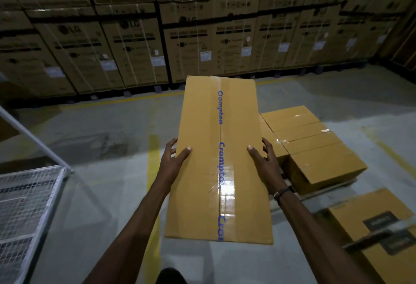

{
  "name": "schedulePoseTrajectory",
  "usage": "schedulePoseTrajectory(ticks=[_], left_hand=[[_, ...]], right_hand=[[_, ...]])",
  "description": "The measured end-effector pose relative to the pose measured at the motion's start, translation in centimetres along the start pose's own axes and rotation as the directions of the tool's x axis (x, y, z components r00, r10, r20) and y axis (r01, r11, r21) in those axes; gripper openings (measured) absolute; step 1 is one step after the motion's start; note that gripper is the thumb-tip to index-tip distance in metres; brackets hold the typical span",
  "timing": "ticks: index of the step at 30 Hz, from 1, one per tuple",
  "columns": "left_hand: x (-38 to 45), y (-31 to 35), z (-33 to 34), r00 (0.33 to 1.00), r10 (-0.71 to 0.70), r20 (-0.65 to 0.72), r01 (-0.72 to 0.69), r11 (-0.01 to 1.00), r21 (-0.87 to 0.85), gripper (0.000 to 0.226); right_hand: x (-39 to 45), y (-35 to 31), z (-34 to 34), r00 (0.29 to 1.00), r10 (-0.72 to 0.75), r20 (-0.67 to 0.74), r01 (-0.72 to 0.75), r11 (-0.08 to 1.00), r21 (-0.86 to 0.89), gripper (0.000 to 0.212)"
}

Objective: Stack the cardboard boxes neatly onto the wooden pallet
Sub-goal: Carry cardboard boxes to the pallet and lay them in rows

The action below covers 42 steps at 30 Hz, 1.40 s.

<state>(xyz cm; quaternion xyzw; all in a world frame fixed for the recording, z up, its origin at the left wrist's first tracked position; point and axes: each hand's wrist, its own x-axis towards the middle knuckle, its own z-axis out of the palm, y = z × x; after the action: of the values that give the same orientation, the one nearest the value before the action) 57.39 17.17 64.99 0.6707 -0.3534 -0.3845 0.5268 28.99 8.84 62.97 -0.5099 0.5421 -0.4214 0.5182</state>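
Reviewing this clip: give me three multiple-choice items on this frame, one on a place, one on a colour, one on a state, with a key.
1. Where is the pallet stack relative to the carried box?
A. to its right
B. to its left
C. on top of it

2. What colour is the lettering on the carried box's tape?
A. red
B. blue
C. green

3. How is the carried box held?
A. by the left hand only
B. resting on the floor
C. by both hands, right hand included

Key: A, the stack lies right of the box; B, the tape print is blue; C, a hand grips each long side.
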Motion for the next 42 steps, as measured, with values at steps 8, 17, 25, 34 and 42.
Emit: schedulePoseTrajectory(ticks=[8, 17, 25, 34, 42], left_hand=[[15.2, 0.0, 0.8, 0.986, 0.014, 0.165, -0.017, 1.0, 0.015, 0.06], [28.3, 1.8, 5.5, 0.867, 0.013, 0.498, -0.084, 0.989, 0.121, 0.066], [31.3, 1.3, 15.5, 0.654, -0.045, 0.755, -0.156, 0.969, 0.192, 0.069], [33.3, -1.7, 28.2, 0.441, -0.211, 0.872, -0.177, 0.933, 0.315, 0.072], [36.2, -5.5, 37.1, 0.318, -0.354, 0.879, -0.196, 0.883, 0.426, 0.07]], right_hand=[[9.2, 0.0, 4.4, 0.99, 0.04, -0.137, -0.03, 0.997, 0.068, 0.073], [13.3, 1.4, 7.0, 0.872, 0.097, -0.48, -0.015, 0.985, 0.172, 0.069], [11.5, 4.4, 3.1, 0.69, 0.223, -0.689, -0.107, 0.972, 0.208, 0.076], [13.1, 10.6, -3.2, 0.545, 0.347, -0.763, -0.209, 0.938, 0.277, 0.069], [17.1, 16.9, -7.0, 0.472, 0.421, -0.775, -0.247, 0.907, 0.342, 0.082]])
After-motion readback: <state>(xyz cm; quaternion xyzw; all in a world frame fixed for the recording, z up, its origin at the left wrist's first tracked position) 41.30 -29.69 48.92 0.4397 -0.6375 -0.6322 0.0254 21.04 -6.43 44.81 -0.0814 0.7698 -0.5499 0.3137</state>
